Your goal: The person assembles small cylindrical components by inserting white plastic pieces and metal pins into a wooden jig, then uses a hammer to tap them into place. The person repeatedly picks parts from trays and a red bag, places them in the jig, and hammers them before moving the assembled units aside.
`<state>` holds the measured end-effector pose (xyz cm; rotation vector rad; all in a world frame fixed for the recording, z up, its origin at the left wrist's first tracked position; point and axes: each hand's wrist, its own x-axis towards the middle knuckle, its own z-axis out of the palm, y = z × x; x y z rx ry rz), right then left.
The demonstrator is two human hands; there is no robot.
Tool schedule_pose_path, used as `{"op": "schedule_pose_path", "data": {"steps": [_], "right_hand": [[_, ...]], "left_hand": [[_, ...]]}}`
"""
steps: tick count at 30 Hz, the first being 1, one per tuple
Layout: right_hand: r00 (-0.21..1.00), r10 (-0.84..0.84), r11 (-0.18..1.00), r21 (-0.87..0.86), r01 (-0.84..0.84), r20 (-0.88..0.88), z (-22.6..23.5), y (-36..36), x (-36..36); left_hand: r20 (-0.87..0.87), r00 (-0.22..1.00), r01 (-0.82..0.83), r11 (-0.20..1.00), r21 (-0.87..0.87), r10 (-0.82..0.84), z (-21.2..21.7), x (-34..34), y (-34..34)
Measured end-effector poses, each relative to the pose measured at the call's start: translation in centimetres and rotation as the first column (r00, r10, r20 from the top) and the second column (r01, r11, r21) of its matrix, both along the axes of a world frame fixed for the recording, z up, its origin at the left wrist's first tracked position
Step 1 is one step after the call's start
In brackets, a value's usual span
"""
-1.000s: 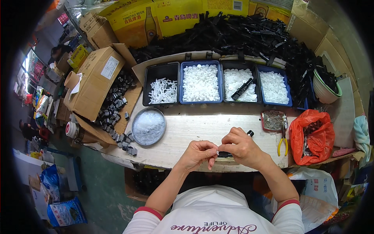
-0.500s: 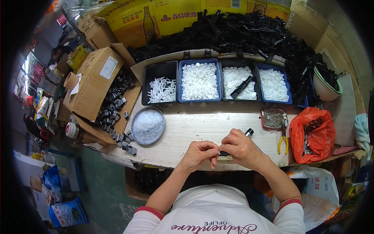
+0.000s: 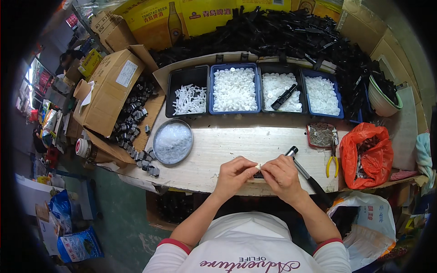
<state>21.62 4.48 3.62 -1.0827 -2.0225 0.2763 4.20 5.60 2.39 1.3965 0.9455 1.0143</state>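
Note:
My left hand (image 3: 235, 174) and my right hand (image 3: 282, 176) meet over the near edge of the wooden bench (image 3: 218, 145). Between their fingertips sits a small white plastic piece (image 3: 258, 166), pinched against a dark part that the fingers mostly hide. A long black tool with a silver tip (image 3: 306, 173) lies on the bench just right of my right hand. Four trays stand at the back: one black tray of white clips (image 3: 188, 98), and trays of white caps (image 3: 234, 89) (image 3: 278, 86) (image 3: 322, 94).
A round metal dish of clear bits (image 3: 172, 141) sits left of my hands. A cardboard box (image 3: 109, 91) and loose black parts (image 3: 132, 125) lie at the left. An orange bag (image 3: 366, 154), yellow pliers (image 3: 332, 161) and a small tray of metal pins (image 3: 321, 134) are on the right. Black parts are heaped behind (image 3: 291, 34).
Both hands stayed together at the bench's near edge, with only small finger movements around the white piece. The black tool now shows more fully beside my right hand.

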Motion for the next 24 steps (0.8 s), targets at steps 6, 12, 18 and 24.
{"op": "schedule_pose_path", "data": {"steps": [6,12,18,24], "right_hand": [[0.987,0.036,0.993,-0.115,-0.017,0.159,-2.1,-0.8,0.4],[0.985,0.021,0.988,-0.155,0.006,0.172,-2.2,-0.8,0.3],[0.979,0.055,0.987,-0.160,-0.023,0.196,-1.8,-1.1,0.3],[0.968,0.101,0.979,-0.199,-0.055,0.230,-1.5,-0.8,1.3]], "left_hand": [[-0.497,0.857,0.114,0.889,0.443,0.138,-1.4,-1.1,-0.3],[-0.560,0.818,0.133,0.903,0.408,0.133,-2.2,-0.5,-0.7],[-0.601,0.790,0.142,0.915,0.377,0.125,-2.0,-0.1,-0.5],[-0.820,0.556,0.347,0.857,0.382,0.140,0.5,1.5,0.2]]}}
